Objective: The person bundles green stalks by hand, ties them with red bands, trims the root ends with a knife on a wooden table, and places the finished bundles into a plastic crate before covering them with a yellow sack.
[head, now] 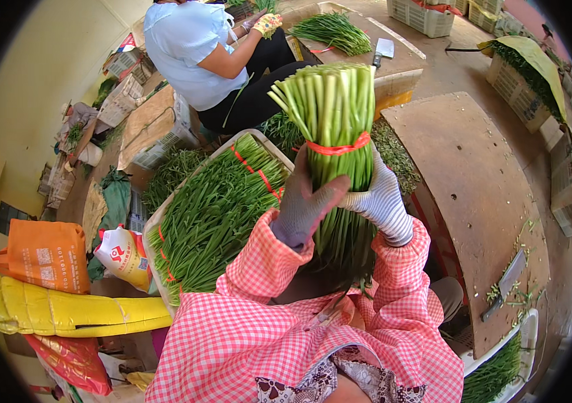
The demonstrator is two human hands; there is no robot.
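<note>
A thick bundle of green garlic-chive-like stalks (334,113) stands upright before me, its cut pale ends at the top and its leaves hanging down. A red tie (340,147) circles it above my hands. My left hand (306,201), in a grey-purple knit glove, grips the bundle from the left. On the other side my right hand (384,196), in a striped white and grey glove, is wrapped round it. To the left, a white crate (152,221) holds more such bundles (215,206) bound with red ties.
At right, a brown board (467,191) carries a cleaver (508,282) and scraps. A co-worker (200,55) sits ahead by another board with greens (334,32) and a cleaver (383,52). Left lie an orange bag (46,254) and a yellow padded roll (79,312).
</note>
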